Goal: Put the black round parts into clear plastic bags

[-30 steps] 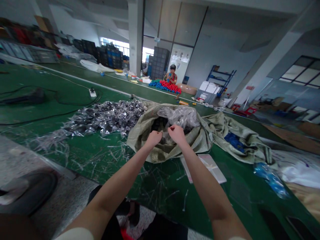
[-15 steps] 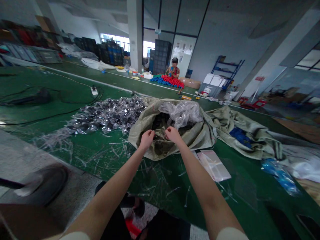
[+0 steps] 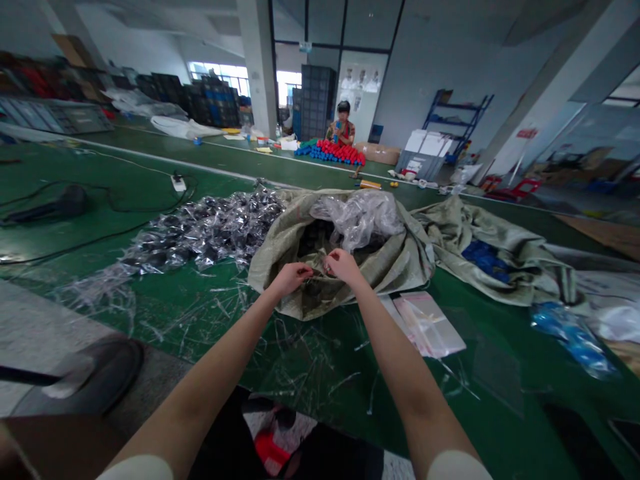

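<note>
A large khaki woven sack [image 3: 405,263] lies on the green table with its mouth toward me. Dark items, too shadowed to name, show inside it, and a bundle of clear plastic [image 3: 367,217] rests in the upper part of the mouth. My left hand [image 3: 294,277] is at the lower left of the opening, its fingers pinched together. Just right of it, my right hand [image 3: 341,265] is also closed in a pinch. Whatever is between the fingers of either hand is too small to make out. Left of the sack lies a heap of dark items in clear wrap [image 3: 215,227].
Clear plastic strips [image 3: 295,367] litter the near part of the green table [image 3: 330,420]. To the right are flat plastic bags [image 3: 430,323], a second khaki sack [image 3: 530,267] and a blue wrapped bundle [image 3: 573,337]. A co-worker [image 3: 344,127] sits behind red and blue rolls [image 3: 335,152].
My left hand has shifted slightly lower in the sack's mouth and turned, fingers pointing more to the right. My right hand stays almost in place. The view has swung a little.
</note>
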Demonstrator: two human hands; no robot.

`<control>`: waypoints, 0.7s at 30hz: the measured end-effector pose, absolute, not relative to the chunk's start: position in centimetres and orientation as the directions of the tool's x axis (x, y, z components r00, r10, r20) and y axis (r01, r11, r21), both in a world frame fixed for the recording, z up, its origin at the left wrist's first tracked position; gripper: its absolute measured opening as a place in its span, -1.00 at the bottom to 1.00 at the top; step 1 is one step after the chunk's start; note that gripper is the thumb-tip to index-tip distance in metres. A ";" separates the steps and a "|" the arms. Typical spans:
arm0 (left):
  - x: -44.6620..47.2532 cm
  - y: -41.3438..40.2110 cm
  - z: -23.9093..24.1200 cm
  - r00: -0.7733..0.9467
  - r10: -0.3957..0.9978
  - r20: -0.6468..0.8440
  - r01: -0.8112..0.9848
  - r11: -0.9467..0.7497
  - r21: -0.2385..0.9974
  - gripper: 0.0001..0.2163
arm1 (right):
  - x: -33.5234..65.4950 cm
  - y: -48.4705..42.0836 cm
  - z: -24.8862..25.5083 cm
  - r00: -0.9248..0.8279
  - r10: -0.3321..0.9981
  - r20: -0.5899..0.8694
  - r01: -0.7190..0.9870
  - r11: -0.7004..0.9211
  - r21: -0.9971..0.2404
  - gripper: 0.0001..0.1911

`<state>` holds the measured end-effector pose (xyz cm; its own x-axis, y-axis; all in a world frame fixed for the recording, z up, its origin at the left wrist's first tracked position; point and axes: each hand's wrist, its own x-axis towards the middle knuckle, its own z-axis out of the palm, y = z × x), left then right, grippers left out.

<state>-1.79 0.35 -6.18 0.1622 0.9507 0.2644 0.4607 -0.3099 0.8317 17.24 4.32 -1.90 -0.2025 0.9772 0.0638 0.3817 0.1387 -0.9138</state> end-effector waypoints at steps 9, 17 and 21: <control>-0.4 0.7 -7.1 -0.101 0.989 0.109 -0.081 -0.117 0.990 -0.74 | 19.2 3.4 -4.3 -0.117 0.993 0.022 0.017 0.025 -1.000 -0.70; 0.5 0.4 -6.4 -0.119 0.991 0.058 -0.137 -0.074 0.988 -0.75 | 19.1 2.4 -6.4 -0.142 0.983 0.114 -0.072 0.105 -0.992 -0.67; 0.9 -0.2 -6.2 -0.109 0.994 0.012 -0.134 -0.027 0.991 -0.76 | 18.9 2.8 -6.8 -0.051 0.988 0.143 -0.063 0.140 -0.988 -0.78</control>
<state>0.86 -0.18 -6.17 -0.1091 0.9940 0.0120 -0.1337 -0.0266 0.9907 18.89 2.75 -6.83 -0.0510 0.9883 0.1434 -0.0632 0.1401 -0.9881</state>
